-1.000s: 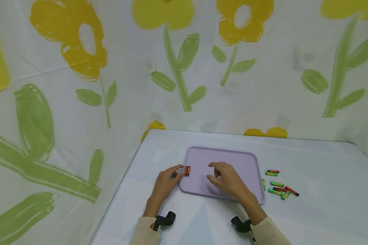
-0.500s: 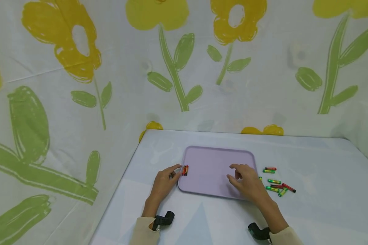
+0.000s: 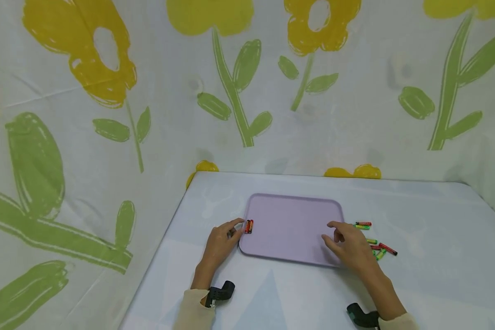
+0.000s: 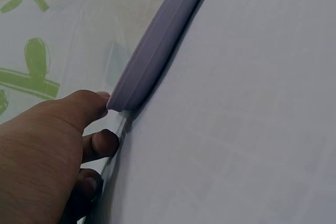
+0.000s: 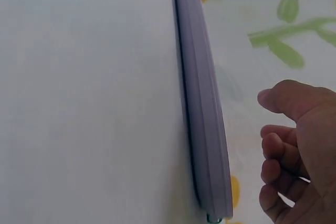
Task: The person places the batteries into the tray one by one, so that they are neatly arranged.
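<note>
Left forearm [image 3: 204, 275] slants forward and inward; left hand [image 3: 220, 243] relaxed, thumb and index finger reaching ahead with a gap between, other fingers loosely curled. Right forearm [image 3: 382, 293] angles forward and leftward, right hand [image 3: 352, 247] with thumb and index parted, remaining fingers bent palmward.

Smooth matt plastic tray [image 3: 290, 229], glossy batteries [image 3: 251, 226], cloth sleeve [image 3: 195, 311]

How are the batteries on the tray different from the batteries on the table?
The tray batteries are red and black, but the table batteries are a mix of green ones and red ones. There are just two tray batteries, side by side; there are more table batteries, and they are scattered at different angles. Both groups are small, stick-shaped and lying down.
</note>
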{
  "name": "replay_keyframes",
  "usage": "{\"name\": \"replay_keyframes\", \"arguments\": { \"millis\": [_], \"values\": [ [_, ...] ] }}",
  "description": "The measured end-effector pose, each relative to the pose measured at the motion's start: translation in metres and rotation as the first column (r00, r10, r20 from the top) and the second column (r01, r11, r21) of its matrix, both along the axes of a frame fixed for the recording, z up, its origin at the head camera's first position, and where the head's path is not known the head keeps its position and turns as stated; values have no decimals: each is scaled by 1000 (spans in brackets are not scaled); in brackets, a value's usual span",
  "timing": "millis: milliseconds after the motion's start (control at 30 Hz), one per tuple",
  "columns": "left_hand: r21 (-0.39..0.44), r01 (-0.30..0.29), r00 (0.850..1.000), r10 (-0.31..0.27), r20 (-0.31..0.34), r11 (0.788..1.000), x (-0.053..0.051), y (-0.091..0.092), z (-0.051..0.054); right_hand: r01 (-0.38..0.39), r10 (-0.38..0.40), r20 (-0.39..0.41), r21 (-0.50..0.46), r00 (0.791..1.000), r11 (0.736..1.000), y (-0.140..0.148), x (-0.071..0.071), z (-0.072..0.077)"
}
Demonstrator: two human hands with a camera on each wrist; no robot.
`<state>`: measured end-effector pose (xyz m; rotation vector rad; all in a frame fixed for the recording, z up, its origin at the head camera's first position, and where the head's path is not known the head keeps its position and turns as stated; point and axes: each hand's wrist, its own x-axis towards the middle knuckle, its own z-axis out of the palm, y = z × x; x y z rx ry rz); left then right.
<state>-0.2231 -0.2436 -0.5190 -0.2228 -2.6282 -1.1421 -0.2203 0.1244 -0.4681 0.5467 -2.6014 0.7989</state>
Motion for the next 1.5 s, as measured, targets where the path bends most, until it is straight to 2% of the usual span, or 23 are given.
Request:
{"name": "replay_keyframes", "arguments": {
  "millis": [167, 333, 533, 633, 800, 1033, 1200, 1500],
  "values": [
    [-7, -10, 1000, 11, 25, 1000, -6, 1, 3, 54, -52, 41, -43, 998, 998, 18, 6, 1],
    [-10, -5, 1000, 5, 2, 1000, -8, 1, 5, 121, -118, 58, -51, 991, 991, 35, 9, 3],
    [9, -9, 998, 9, 68, 1000, -1, 1, 3, 174, -170, 71, -50, 983, 984, 50, 14, -2],
    [14, -4, 996, 3, 91, 1000, -3, 1, 2, 189, -185, 71, -58, 980, 980, 54, 18, -3],
    [15, -19, 994, 17, 109, 1000, -4, -9, 1, 199, -195, 56, -72, 979, 977, 52, 18, -7],
    [-1, -98, 992, 98, 81, 995, 9, -31, 0, 169, -162, 86, -76, 983, 983, 35, 9, -13],
    [-7, -93, 994, 93, 64, 996, 10, -38, 0, 173, -165, 92, -86, 982, 981, 30, 7, -13],
    [-29, -108, 988, 111, 110, 994, 12, -40, 5, 193, -182, 121, -88, 976, 977, 29, 9, -9]
  ]
}}
